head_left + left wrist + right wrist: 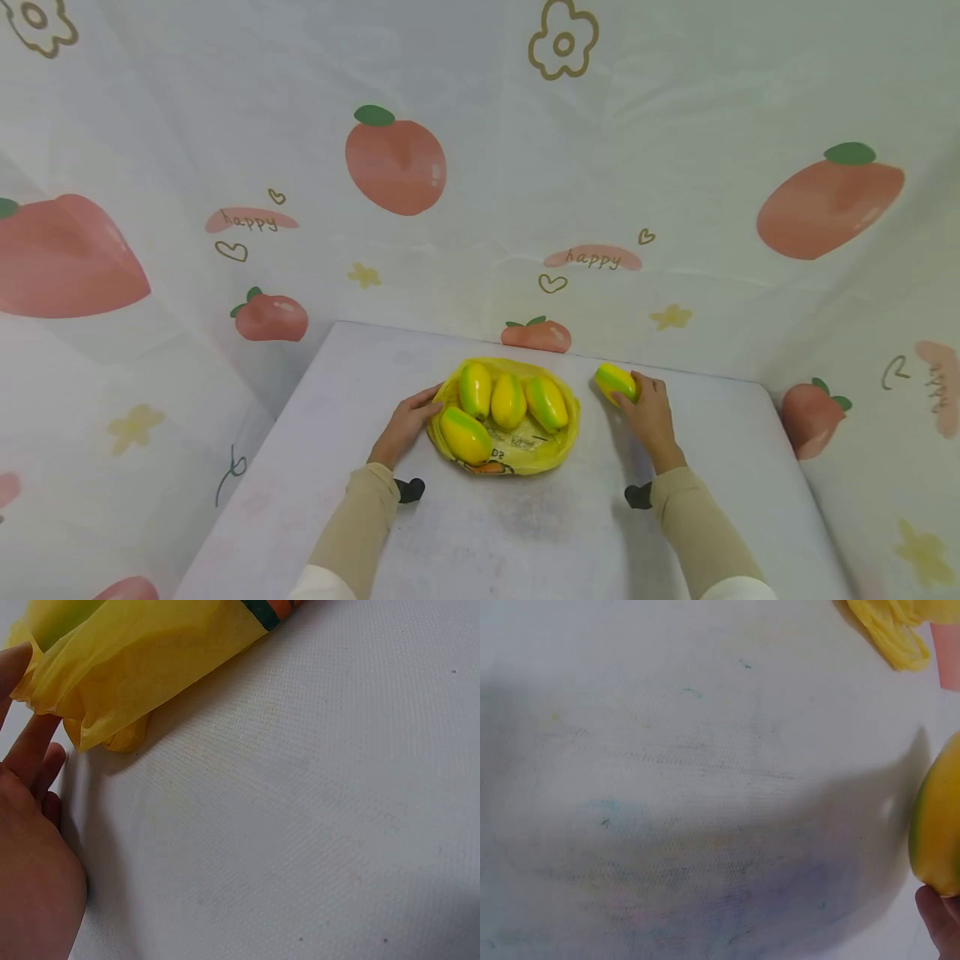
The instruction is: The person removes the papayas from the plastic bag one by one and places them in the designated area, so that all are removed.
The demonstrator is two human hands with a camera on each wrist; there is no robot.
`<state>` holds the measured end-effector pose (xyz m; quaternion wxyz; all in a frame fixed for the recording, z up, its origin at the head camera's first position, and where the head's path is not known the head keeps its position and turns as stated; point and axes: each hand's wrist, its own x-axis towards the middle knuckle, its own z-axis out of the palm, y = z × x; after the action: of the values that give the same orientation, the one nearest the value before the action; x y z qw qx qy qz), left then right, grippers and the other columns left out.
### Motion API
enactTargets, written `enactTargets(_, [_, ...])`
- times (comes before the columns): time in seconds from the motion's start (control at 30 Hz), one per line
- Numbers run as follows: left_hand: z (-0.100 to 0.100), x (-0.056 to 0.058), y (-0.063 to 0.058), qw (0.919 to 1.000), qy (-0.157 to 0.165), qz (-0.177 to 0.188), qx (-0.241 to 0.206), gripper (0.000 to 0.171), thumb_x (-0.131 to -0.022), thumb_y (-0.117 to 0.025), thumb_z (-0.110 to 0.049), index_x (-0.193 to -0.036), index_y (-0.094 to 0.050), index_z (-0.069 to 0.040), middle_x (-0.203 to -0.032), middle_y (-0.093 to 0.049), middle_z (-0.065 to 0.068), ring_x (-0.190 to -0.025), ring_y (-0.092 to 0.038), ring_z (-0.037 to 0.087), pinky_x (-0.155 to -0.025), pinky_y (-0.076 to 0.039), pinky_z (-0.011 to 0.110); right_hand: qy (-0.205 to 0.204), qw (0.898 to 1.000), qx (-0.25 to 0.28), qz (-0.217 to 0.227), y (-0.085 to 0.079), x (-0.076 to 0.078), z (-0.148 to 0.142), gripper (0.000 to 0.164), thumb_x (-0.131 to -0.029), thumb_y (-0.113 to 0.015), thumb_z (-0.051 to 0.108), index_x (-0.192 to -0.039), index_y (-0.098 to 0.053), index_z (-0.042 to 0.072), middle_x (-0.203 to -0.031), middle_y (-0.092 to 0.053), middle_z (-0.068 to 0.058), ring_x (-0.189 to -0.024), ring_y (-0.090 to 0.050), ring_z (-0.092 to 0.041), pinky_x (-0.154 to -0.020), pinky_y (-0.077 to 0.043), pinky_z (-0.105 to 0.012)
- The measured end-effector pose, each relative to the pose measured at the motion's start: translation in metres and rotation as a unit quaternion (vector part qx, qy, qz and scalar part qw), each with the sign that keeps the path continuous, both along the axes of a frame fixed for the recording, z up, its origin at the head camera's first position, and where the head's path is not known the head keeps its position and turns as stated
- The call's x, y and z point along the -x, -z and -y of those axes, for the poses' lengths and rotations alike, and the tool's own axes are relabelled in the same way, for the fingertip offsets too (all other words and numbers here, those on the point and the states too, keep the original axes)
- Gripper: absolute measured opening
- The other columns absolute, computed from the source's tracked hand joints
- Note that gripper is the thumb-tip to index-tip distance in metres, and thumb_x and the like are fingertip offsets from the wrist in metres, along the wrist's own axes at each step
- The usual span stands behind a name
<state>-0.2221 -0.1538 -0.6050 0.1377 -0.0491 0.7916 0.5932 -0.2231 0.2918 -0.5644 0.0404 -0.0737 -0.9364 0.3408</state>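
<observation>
A yellow plastic bag [540, 457] lies spread on the table, its rim rolled into a round shape. Several glossy yellow-green oval fruits [508, 402], mango- or papaya-like, rest inside it. At the bag's left side, my left hand [405, 425] holds the edge; in the left wrist view the thumb lies over the yellow plastic [150, 667] and the fingers reach partly behind it. To the right of the bag, my right hand [651, 417] grips another yellow-green fruit [614, 382] by its right end. Only part of this fruit [939, 821] shows in the right wrist view.
The white table [540, 542] has faint stains and meets a fabric backdrop [465, 275] printed with fruit and flowers at the back and sides. A black wrist mount [411, 490] juts from the left sleeve, and a similar black mount [638, 497] from the right.
</observation>
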Motion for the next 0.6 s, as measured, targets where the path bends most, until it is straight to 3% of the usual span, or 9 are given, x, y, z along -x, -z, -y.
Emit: enactTargets(0.6, [-0.0021, -0.0028, -0.0046, 1.0000, -0.002, 0.003, 0.007, 0.047, -0.100, -0.061, -0.035, -0.146, -0.057, -0.030, -0.159, -0.048, 0.001, -0.155, -0.032, 0.030, -0.130, -0.022, 0.055, -0.024, 0.999, -0.026, 0.027, 0.0005, 0.0018, -0.0004, 0.073, -0.100, -0.063, 0.031, -0.155, -0.032, -0.005, -0.151, -0.033, -0.039, -0.136, -0.038, -0.058, -0.118, -0.032, -0.068])
